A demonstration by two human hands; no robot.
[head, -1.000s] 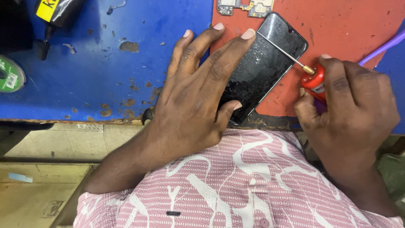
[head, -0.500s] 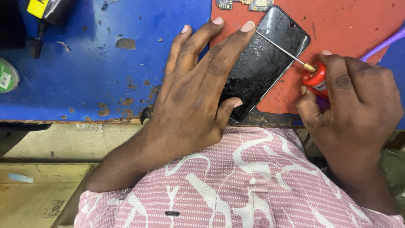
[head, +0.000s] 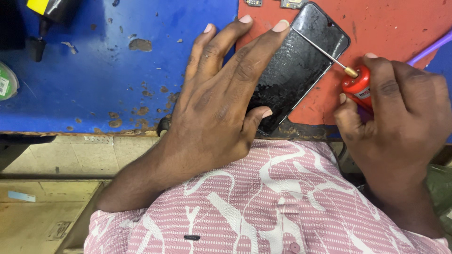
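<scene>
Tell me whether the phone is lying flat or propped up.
Flat: the phone lies on the red mat, pressed down by the left hand.

We see a glossy glass phone screen (head: 296, 66), a thin metal nozzle (head: 320, 47) on a shiny red plastic tube (head: 358, 85), and chipped blue tabletop paint (head: 94, 70) (worn rough) beside the phone.

We are pressing our left hand (head: 221, 103) flat on a black phone (head: 301, 61) lying on the bench's (head: 94, 84) red mat (head: 400, 28). Our right hand (head: 400, 117) is holding a red glue tube (head: 357, 85), its thin metal needle (head: 320, 45) touching the phone's upper edge.
</scene>
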